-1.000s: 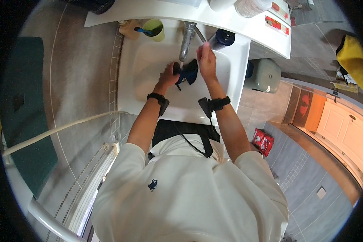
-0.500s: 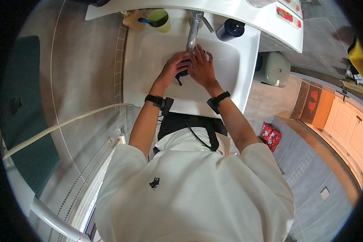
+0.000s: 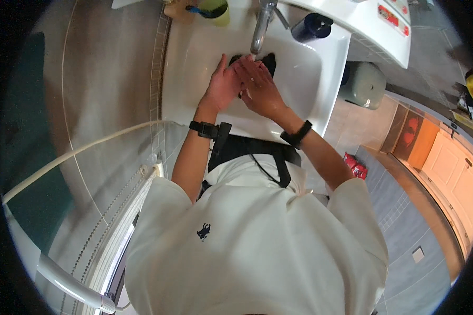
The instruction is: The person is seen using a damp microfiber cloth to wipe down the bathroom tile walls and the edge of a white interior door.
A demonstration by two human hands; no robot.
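My left hand (image 3: 225, 85) and my right hand (image 3: 261, 90) meet under the spout of the metal faucet (image 3: 261, 26). Water seems to fall onto the fingers. The left thumb sticks up apart, while the left fingertips are partly covered by the right hand. My right fingers lie stretched out across the left hand. Behind and beneath both hands, a dark item (image 3: 269, 62) rests in the white sink (image 3: 305, 89), its edges showing on either side. It looks soft, but its kind I cannot make out. Neither hand visibly grips it.
A yellow-green cup (image 3: 219, 13) with a blue-handled thing in it stands at the sink's back left. A dark blue container (image 3: 312, 27) stands at the back right, below a white shelf (image 3: 373, 31). A pale hose (image 3: 89, 146) curves in from the left.
My hands have come closer together, the right now lying over the left. The dark item, earlier between the hands with a thin tail showing, now lies spread behind them. The view has shifted slightly.
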